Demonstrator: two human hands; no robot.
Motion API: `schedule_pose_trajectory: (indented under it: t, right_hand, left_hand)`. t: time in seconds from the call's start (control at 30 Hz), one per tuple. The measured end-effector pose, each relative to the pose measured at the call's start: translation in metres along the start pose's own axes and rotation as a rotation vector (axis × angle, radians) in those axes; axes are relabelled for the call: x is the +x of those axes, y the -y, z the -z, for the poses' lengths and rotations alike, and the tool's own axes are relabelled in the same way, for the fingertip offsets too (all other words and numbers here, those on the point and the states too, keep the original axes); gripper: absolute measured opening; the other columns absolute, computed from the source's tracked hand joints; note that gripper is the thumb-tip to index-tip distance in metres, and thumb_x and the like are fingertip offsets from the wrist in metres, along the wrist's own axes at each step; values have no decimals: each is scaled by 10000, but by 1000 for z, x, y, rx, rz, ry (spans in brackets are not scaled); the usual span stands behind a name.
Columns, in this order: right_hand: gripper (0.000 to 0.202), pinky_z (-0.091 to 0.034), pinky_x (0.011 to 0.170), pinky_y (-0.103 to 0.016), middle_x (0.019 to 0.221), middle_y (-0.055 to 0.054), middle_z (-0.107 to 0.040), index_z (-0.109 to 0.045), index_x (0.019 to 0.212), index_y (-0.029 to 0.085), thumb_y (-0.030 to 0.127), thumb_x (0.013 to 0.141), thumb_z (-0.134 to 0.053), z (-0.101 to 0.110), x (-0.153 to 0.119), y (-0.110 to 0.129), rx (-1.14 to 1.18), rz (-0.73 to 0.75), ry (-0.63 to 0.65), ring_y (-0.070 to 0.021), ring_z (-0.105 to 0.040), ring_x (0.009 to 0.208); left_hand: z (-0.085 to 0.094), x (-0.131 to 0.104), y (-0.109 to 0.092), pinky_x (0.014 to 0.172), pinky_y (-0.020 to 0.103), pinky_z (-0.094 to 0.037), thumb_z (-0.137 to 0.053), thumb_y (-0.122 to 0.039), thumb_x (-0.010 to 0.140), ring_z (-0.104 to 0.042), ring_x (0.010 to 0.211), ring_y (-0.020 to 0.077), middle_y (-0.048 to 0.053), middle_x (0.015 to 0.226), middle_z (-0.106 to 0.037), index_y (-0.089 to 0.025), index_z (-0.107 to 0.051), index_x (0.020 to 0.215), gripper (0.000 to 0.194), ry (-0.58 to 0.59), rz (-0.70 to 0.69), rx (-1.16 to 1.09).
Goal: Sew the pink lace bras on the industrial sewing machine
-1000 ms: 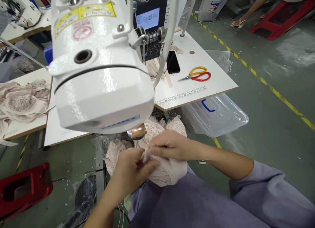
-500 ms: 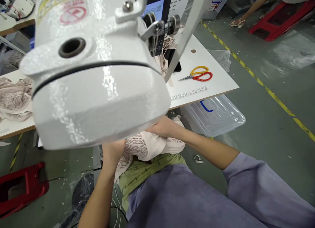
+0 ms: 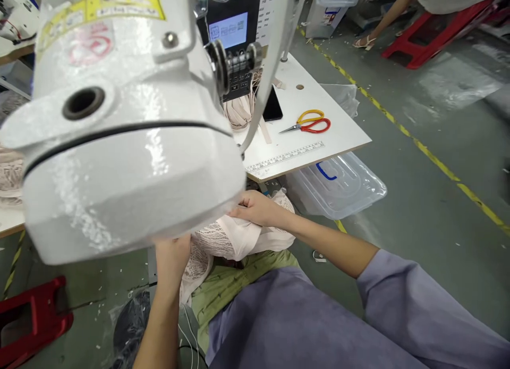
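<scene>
Pale pink lace fabric lies over the lap, partly under the white head of a sewing machine. My right hand is closed on the fabric's upper edge, just right of the machine head. At the fabric's left side is my left hand; its fingers are hidden under the machine head, so its grip does not show. A green cloth lies beneath the fabric, over the purple clothing.
On the white table are red and yellow scissors, a ruler, a black phone and pink strips. A clear lidded box stands below. Red stools and a person's arm show farther off.
The view has shifted, so the machine head sits farther left and lower, and more of the screen shows. My right hand's fingers are now more visible on the fabric.
</scene>
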State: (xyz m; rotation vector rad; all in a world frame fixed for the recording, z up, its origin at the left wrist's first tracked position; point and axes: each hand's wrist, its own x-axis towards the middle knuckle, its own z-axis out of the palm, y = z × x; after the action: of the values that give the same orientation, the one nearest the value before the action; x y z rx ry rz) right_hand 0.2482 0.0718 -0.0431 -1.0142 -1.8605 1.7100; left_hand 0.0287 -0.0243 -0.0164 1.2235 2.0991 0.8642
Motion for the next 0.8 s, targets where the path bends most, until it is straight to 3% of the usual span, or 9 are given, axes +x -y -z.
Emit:
schedule_pose_trajectory:
  t: [0.07, 0.13, 0.23, 0.33, 0.43, 0.53, 0.67, 0.8]
  right_hand:
    - [518, -294, 596, -260, 598, 43, -397, -422, 600, 190, 592, 847, -636, 1, -4, -6, 12, 7, -22, -114, -398, 603]
    - [516, -276, 585, -256, 615, 49, -379, -413, 607, 187, 586, 861, -621, 2, -9, -12, 41, 3, -40, -101, -366, 590]
    - [504, -274, 587, -253, 643, 43, -389, -434, 620, 183, 582, 862, -621, 3, -15, -16, 72, 2, -62, -104, -371, 611]
    - [514, -267, 579, -251, 651, 40, -384, -438, 631, 183, 612, 851, -616, 4, -20, -19, 77, -13, -77, -108, -372, 621]
    - [529, -261, 571, -251, 650, 40, -378, -437, 642, 183, 642, 862, -581, 5, -26, -21, 81, -29, -88, -104, -359, 609]
    - [527, -264, 574, -255, 653, 42, -381, -453, 668, 180, 648, 889, -551, 6, -32, -25, 61, -38, -92, -103, -357, 598]
    - [533, -278, 587, -257, 655, 43, -382, -466, 684, 177, 654, 916, -520, 5, -38, -30, 31, -27, -100, -109, -376, 602]
    - [516, -314, 613, -260, 691, 24, -461, -531, 729, 164, 638, 932, -499, 3, -41, -32, 24, 9, -92, -123, -439, 642]
  left_hand:
    - [-8, -5, 15, 722, 298, -526, -617, -438, 873, -627, 816, 211, 44, 791, -634, -191, -616, 857, 247, -57, -9, -62]
    - [-21, -15, 33, 867, 334, -540, -608, -462, 902, -648, 1019, 233, 104, 1067, -666, -191, -581, 1123, 351, -111, -39, -169]
    - [-46, -38, 62, 1067, 410, -477, -573, -521, 928, -563, 1275, 266, 165, 1372, -552, -217, -452, 1354, 537, -99, -113, -297]
    - [-69, -64, 84, 1177, 481, -370, -504, -623, 929, -425, 1427, 311, 172, 1529, -416, -236, -361, 1476, 685, -21, -200, -305]
    - [-89, -84, 95, 1175, 519, -371, -469, -682, 910, -341, 1479, 354, 184, 1592, -323, -230, -247, 1556, 819, 32, -278, -254]
    - [-107, -94, 98, 1153, 538, -399, -552, -628, 886, -335, 1480, 362, 187, 1593, -311, -242, -193, 1573, 866, 40, -317, -133]
    - [-128, -90, 100, 1156, 531, -404, -659, -451, 861, -358, 1460, 351, 172, 1548, -355, -284, -186, 1554, 855, 6, -315, 38]
    - [-131, -77, 116, 1141, 542, -423, -528, -203, 902, -414, 1417, 355, 163, 1463, -443, -287, -288, 1510, 659, 2, -347, 116]
